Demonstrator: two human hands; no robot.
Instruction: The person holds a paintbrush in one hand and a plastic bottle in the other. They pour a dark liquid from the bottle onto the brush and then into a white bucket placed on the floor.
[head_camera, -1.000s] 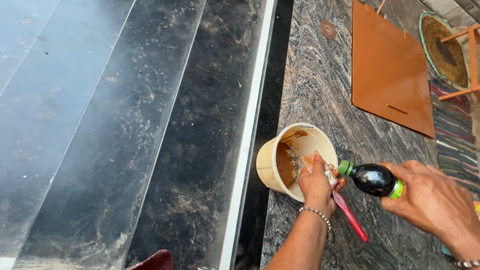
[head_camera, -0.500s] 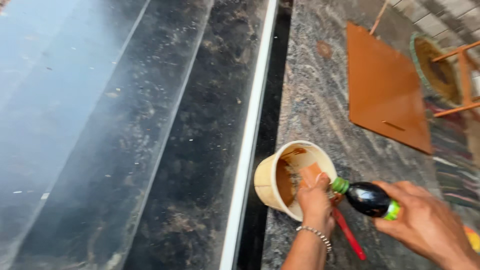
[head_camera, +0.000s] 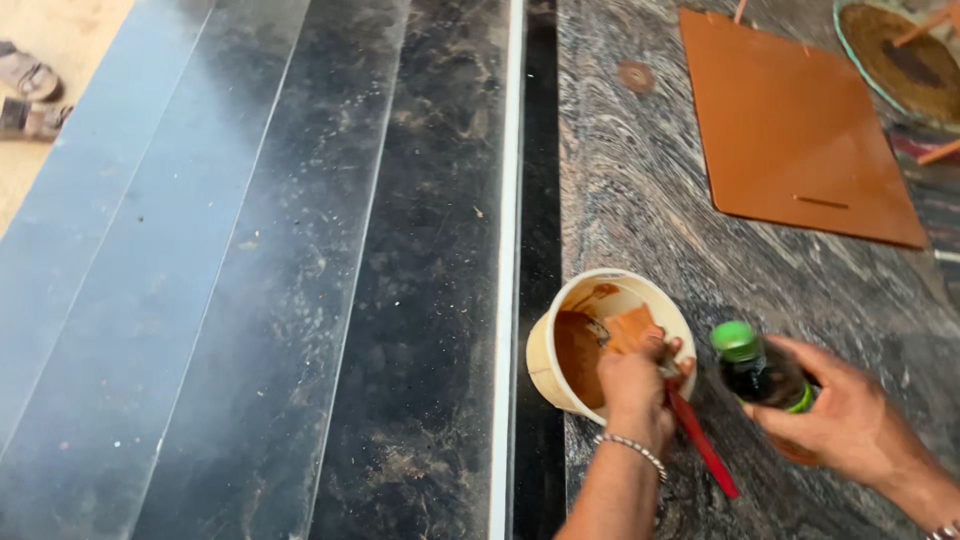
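The left hand (head_camera: 632, 392), low in the middle of the frame, has its fingers curled tight around a red-handled brush (head_camera: 700, 440); the handle slants down to the lower right, and the bristle end dips into a cream bucket (head_camera: 560, 370) just above the hand. The bucket holds orange-brown paint, smeared up its inner wall, and a beaded bracelet (head_camera: 628, 448) circles the wrist. The right hand (head_camera: 850, 420), at the lower right, wraps its fingers around a small dark bottle (head_camera: 765, 375) with a green cap; the bottle sits nearly upright, just beside the bucket and the brush hand.

Bucket and hands are over a grey, streaked stone slab (head_camera: 650, 200) that fills the right half of the frame. At the upper right an orange-brown board (head_camera: 790, 130) lies flat on it, with a round woven mat (head_camera: 905, 55) beyond, at the corner. Left of the slab run a white strip and broad, dusty black stone steps (head_camera: 300, 300). In the upper left corner, sandals (head_camera: 25, 85) lie on sandy ground
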